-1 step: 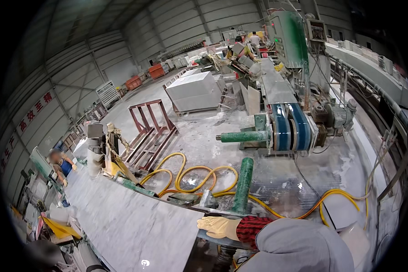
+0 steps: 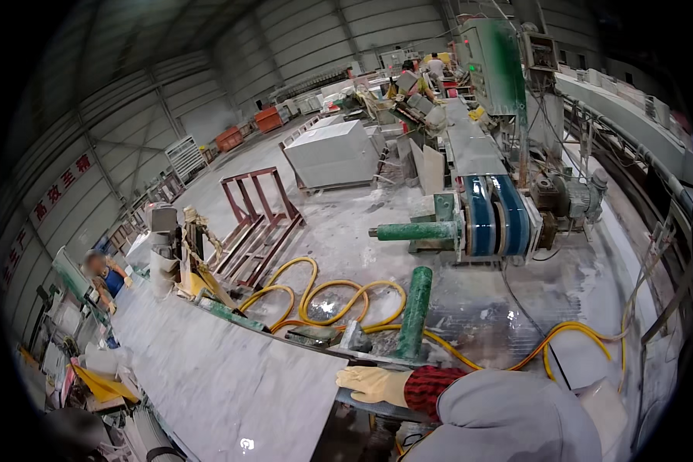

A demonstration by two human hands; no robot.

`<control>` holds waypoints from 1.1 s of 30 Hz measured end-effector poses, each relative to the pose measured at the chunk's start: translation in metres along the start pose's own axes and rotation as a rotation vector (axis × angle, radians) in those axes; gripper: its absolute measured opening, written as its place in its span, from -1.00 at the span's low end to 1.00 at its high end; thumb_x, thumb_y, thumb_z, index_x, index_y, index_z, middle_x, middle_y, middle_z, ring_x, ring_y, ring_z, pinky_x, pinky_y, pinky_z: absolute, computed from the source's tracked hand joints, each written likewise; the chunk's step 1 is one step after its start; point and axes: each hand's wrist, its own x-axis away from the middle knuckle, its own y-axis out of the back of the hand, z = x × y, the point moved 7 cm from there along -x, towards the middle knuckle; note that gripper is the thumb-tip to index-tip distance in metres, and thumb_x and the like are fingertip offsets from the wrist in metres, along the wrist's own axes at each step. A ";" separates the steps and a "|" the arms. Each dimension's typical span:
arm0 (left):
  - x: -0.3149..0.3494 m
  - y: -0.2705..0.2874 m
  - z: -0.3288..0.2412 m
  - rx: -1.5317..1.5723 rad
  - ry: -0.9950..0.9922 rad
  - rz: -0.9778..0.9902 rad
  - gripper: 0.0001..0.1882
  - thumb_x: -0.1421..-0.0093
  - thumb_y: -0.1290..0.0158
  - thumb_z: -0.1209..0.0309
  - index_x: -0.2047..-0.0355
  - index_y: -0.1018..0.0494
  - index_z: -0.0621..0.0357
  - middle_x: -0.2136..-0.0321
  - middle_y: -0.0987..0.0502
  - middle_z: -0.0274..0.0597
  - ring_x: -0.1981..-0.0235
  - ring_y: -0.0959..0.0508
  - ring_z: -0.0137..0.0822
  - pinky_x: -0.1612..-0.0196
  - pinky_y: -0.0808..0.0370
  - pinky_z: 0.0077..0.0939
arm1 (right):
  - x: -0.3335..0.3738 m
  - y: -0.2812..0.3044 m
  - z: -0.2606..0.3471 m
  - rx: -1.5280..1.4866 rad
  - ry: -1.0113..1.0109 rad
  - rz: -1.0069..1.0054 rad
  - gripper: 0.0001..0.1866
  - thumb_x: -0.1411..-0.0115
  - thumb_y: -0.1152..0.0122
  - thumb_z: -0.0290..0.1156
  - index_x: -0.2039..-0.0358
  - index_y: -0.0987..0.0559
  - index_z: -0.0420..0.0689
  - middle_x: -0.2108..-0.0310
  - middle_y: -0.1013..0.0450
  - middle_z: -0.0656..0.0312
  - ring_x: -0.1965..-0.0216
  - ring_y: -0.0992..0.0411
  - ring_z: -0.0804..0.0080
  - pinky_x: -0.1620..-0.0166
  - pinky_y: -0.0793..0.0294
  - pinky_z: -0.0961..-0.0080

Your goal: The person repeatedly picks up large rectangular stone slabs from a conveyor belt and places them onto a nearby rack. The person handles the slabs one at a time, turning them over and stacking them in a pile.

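My right hand point(image 2: 372, 384), in a cream rubber glove below a red-and-black checked cuff, lies palm down at the near right corner of a pale grey-veined stone slab point(image 2: 231, 362). Its fingers stretch out together toward the left, and the fingertips reach the slab's edge. Nothing shows in its grip. The slab is wide, flat and wet-looking, and runs away to the far left. My left hand is out of view.
A green post point(image 2: 415, 312) stands just beyond my right hand. Looped yellow hose point(image 2: 346, 286) lies on the wet floor. Farther off are a rusty rack point(image 2: 258, 223), a blue-belted conveyor point(image 2: 481, 218) and stacked slabs point(image 2: 335, 154). Another person point(image 2: 108, 277) stands by the slab's far end.
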 end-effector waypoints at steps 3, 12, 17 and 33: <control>0.000 -0.013 0.011 -0.065 -0.011 0.043 -0.47 -0.53 0.01 0.07 -0.17 -0.62 0.29 -0.18 -0.58 0.38 -0.26 -0.49 0.34 -0.41 -0.31 0.19 | 0.014 0.005 -0.019 -0.494 -0.248 -0.115 -0.46 -0.55 -0.11 -0.13 -0.41 -0.48 -0.13 -0.48 -0.32 -0.08 -0.51 -0.26 -0.02 -0.56 -0.17 0.17; 0.002 -0.018 0.016 0.014 -0.022 0.034 -0.50 -0.52 0.04 0.13 -0.13 -0.62 0.32 -0.11 -0.60 0.42 -0.17 -0.53 0.38 -0.34 -0.36 0.21 | 0.165 0.308 -0.109 -1.865 -0.159 -1.355 -0.30 -0.45 -0.08 0.36 0.48 -0.60 -0.05 0.55 -0.51 0.18 0.48 -0.51 0.18 0.23 -0.59 0.20; -0.004 0.011 -0.014 0.031 -0.049 0.079 -0.51 -0.51 0.04 0.15 -0.11 -0.62 0.34 -0.09 -0.60 0.43 -0.14 -0.54 0.39 -0.31 -0.38 0.22 | 0.239 0.464 -0.070 -1.521 0.119 -1.409 -0.29 -0.48 -0.11 0.29 0.64 -0.60 -0.01 0.63 -0.53 0.20 0.50 -0.55 0.26 0.19 -0.61 0.19; 0.020 -0.022 0.028 0.036 0.028 -0.008 -0.56 -0.47 -0.07 0.22 -0.09 -0.64 0.36 -0.11 -0.61 0.37 -0.16 -0.54 0.38 -0.35 -0.39 0.22 | 0.011 0.035 0.053 -0.331 -0.014 0.206 -0.56 -0.50 0.01 0.02 0.04 -0.69 -0.03 0.18 -0.67 -0.04 0.13 -0.59 -0.21 0.04 -0.55 -0.03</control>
